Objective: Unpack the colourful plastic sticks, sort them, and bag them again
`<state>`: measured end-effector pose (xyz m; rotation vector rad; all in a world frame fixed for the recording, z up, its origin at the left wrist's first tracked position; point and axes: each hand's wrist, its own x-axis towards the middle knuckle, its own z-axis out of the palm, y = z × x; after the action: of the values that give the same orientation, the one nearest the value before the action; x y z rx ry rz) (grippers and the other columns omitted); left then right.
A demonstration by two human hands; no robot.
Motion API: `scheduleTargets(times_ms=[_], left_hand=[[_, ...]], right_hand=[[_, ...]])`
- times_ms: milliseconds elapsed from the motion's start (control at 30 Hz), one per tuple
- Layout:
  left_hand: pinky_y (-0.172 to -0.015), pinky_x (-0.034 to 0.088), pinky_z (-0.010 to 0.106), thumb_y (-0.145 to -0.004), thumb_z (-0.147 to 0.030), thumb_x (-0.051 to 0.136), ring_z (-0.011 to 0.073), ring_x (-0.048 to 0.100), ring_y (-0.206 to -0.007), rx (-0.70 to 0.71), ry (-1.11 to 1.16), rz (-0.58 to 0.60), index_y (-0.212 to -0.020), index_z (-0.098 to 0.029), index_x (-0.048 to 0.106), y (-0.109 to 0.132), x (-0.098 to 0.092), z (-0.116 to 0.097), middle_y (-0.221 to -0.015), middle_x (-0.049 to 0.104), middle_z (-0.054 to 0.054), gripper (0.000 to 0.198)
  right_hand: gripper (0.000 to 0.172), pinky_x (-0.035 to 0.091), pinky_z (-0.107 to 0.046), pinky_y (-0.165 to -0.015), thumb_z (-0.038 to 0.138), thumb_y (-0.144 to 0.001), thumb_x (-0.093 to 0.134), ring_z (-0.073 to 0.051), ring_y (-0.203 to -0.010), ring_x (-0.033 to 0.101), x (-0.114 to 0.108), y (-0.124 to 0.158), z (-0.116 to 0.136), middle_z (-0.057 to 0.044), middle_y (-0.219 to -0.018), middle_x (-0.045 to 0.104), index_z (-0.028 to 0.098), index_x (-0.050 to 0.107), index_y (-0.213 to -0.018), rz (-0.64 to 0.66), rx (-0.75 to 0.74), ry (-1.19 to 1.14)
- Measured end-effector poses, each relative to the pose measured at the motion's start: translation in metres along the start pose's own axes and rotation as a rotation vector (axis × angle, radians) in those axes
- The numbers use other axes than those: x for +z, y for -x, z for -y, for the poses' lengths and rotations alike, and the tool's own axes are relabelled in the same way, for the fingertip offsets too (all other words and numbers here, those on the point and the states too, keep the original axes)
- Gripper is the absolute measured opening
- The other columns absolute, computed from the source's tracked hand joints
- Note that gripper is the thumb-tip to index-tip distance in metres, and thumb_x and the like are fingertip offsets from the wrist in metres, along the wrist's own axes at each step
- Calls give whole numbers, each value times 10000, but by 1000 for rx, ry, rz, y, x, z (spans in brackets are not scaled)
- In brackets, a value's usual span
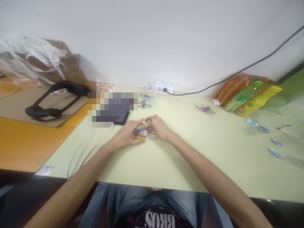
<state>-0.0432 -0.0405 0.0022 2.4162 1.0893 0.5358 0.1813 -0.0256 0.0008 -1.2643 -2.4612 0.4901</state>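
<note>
A small clear plastic bag of colourful pieces (140,132), red, yellow, blue and white, lies on the pale table in front of me. My left hand (129,134) curls around its left side, thumb below and fingers above. From the right, my right hand (156,127) pinches at the bag's edge with bent fingers. The exact kind of the pieces is too small to make out. Beyond my hands sit similar bagged colourful pieces (144,104), and another such bag (204,109) lies farther right.
A dark tablet-like device (122,118), partly blurred out, lies left with white cables. A black padded frame (57,101) rests on cardboard. At the back are a power strip (161,86) and a black cord (225,77). Bottle (244,96), yellow packet (258,101) and small blue packets (276,154) are right.
</note>
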Motion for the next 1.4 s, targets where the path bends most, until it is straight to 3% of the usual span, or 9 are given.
scheduleTargets(times_ms=[200,300,400,500,600,767,1000,1167,1400], left_hand=[[-1105,431,443,-829,-521,744,314,508,-1294,1,-6,10,-1593,-268,303,0,0,1,-1379,577,103,918],[-1112,428,434,-836,-516,737,302,510,-1286,-12,-6,21,-1596,-277,298,0,-1,0,-1374,576,96,909],[-1104,436,439,-832,-515,736,309,517,-1273,-28,-7,21,-1594,-279,308,0,-2,-1,-1360,582,100,905],[-1114,428,445,-830,-513,735,315,514,-1282,-29,-15,16,-1594,-272,312,0,-1,0,-1363,582,104,905],[-1112,430,452,-828,-514,733,319,518,-1277,-38,-23,17,-1591,-273,320,0,-1,0,-1369,580,107,900],[-1112,433,458,-832,-504,731,314,523,-1273,-30,-18,12,-1598,-285,302,0,-2,-1,-1376,577,101,904],[-1099,443,447,-831,-510,740,309,522,-1269,-35,-24,24,-1601,-294,290,1,-1,-1,-1371,570,99,917],[-1125,426,448,-815,-502,755,311,518,-1288,-4,-17,18,-1598,-293,299,1,-2,-2,-1364,581,94,930],[-1120,422,455,-814,-489,760,314,516,-1280,4,-10,37,-1604,-285,281,2,-3,-3,-1368,577,103,946]], right_hand=[[244,386,-395,-983,221,-1012,557,-252,-1150,553,-24,18,0,-95,-1288,675,248,771,-1126,-33,6,-28],[226,386,-390,-959,321,-1031,546,-248,-1093,574,-48,44,-3,-89,-1201,702,225,746,-1072,-125,48,-11],[293,385,-412,-913,494,-967,628,-286,-1032,571,-67,79,-9,-115,-1088,693,211,694,-1003,-206,185,141],[415,400,-369,-772,617,-882,677,-273,-870,590,-68,110,-14,-88,-931,680,213,609,-951,-190,381,177],[355,376,-321,-671,550,-877,692,-241,-783,598,-54,127,-16,-64,-878,672,221,568,-923,-140,489,117],[95,374,-291,-642,257,-916,562,-190,-741,602,-30,130,-20,-31,-841,663,220,566,-828,-95,507,-39],[146,381,-302,-638,252,-925,504,-195,-692,589,-32,136,-18,-25,-761,657,224,573,-798,-189,510,-106],[162,439,-297,-679,204,-935,465,-179,-691,610,-48,125,-8,-15,-785,656,228,617,-886,-285,363,-207],[311,460,-294,-742,43,-885,396,-164,-727,619,-54,98,-1,-59,-917,663,204,662,-893,-252,199,-105]])
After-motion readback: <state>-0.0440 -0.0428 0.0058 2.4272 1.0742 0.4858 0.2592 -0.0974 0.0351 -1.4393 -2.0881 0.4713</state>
